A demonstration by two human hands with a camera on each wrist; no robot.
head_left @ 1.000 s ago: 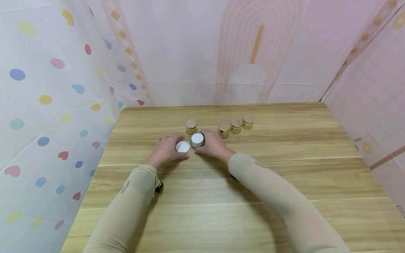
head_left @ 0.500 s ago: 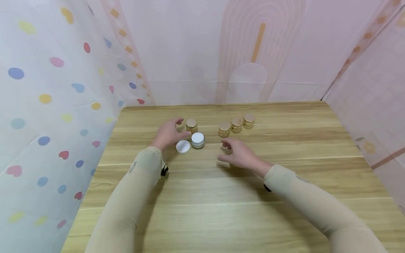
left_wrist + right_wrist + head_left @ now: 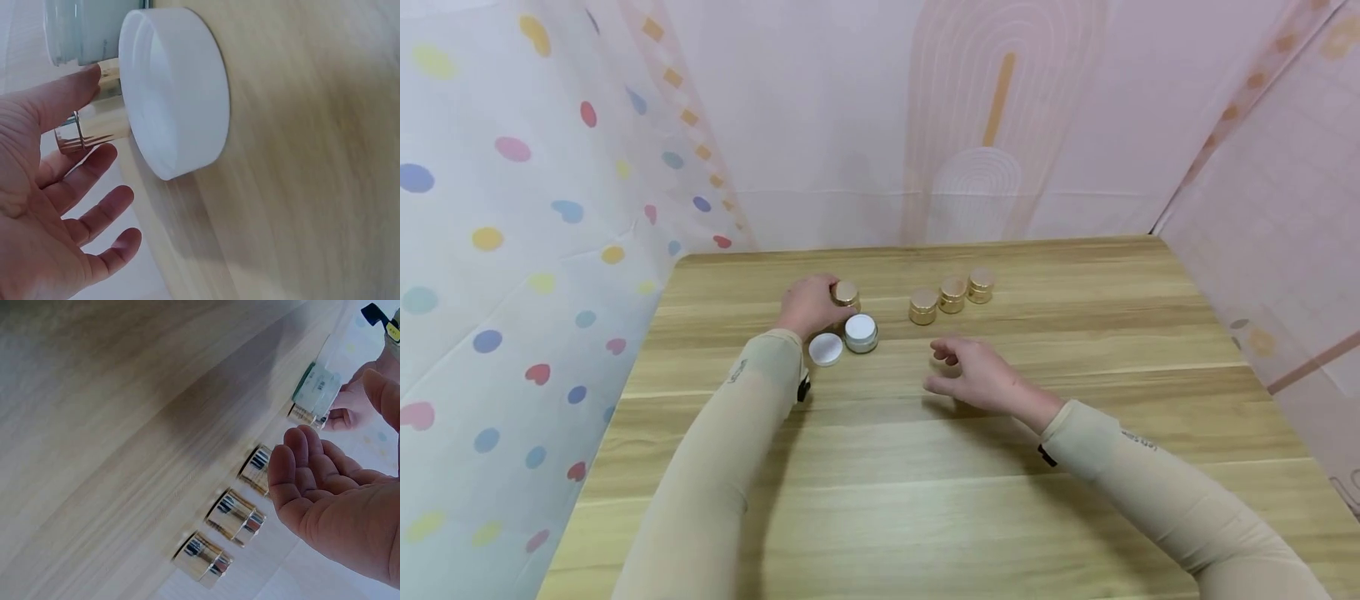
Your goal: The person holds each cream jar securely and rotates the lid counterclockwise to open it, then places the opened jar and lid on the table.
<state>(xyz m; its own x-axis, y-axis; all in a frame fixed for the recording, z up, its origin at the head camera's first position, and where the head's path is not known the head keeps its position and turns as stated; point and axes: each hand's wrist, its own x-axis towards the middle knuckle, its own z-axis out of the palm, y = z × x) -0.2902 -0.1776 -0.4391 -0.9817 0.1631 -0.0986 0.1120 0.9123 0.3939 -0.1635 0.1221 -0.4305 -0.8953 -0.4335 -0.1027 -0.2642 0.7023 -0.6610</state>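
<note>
My left hand (image 3: 811, 304) has its thumb and fingers around a small gold jar (image 3: 847, 293) toward the back left of the table. Just in front of that jar stands a clear glass jar (image 3: 861, 333) with a white top. A white round lid (image 3: 826, 349) lies beside the glass jar, its hollow side up; in the left wrist view this lid (image 3: 187, 94) looms close to the camera. My right hand (image 3: 973, 373) hovers over the table with loosely bent fingers and holds nothing.
Three more gold-lidded jars stand in a slanting row right of centre: a near one (image 3: 922, 307), a middle one (image 3: 952, 295) and a far one (image 3: 981, 285). A patterned curtain (image 3: 820, 125) hangs behind the wooden table (image 3: 880, 500).
Both hands have let go of the white lid and the glass jar. The left hand has moved back to the gold jar and closed around it; the right hand has drawn away rightward.
</note>
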